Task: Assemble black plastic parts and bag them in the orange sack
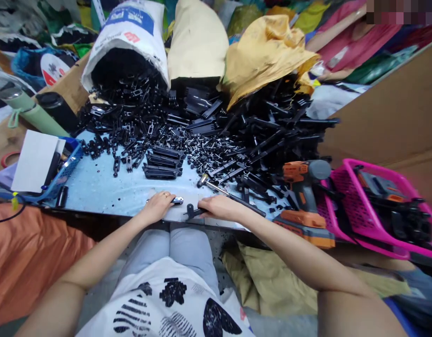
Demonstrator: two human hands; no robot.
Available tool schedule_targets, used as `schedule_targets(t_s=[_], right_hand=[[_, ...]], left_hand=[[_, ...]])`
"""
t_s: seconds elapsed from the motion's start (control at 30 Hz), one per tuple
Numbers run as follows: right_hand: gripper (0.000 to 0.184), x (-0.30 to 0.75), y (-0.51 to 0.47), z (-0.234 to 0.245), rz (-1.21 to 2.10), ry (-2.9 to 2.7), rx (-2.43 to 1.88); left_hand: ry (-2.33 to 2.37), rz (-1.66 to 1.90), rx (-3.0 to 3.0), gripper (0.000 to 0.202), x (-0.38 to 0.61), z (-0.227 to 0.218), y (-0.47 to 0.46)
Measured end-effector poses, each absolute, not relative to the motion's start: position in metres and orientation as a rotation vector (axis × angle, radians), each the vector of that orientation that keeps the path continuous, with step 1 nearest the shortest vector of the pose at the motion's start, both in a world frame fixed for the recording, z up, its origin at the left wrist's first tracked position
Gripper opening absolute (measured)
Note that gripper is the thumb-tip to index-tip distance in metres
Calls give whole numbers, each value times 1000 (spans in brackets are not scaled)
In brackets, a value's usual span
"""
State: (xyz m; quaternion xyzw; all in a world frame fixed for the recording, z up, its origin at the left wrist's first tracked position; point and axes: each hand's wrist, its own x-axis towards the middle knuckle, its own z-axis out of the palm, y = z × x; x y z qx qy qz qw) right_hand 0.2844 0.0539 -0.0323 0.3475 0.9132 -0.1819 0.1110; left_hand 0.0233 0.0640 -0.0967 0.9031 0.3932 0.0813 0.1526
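Note:
My left hand (158, 204) rests at the near edge of the pale blue table (106, 187), fingers curled around a small dark and silvery piece (177, 200) that pokes out to the right. My right hand (219, 206) lies palm down on a long black plastic part (193, 212) whose end sticks out to the left; its other end runs out to the right toward the drill. The two hands are a short gap apart. A metal-tipped tool (210, 183) lies just beyond my right hand.
A big heap of black plastic parts (237, 126) spills from a white sack (128, 42) and yellow bags (268, 51). An orange cordless drill (302, 196) stands right of my hand. A pink basket (373, 210) sits far right, a blue basket (66, 168) left.

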Motion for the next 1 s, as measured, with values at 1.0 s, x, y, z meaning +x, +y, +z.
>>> schedule_targets(t_s=[1.0], right_hand=[[35, 239, 34, -28, 11, 2795, 1205]], left_hand=[[1007, 576, 2547, 43, 26, -91, 58]])
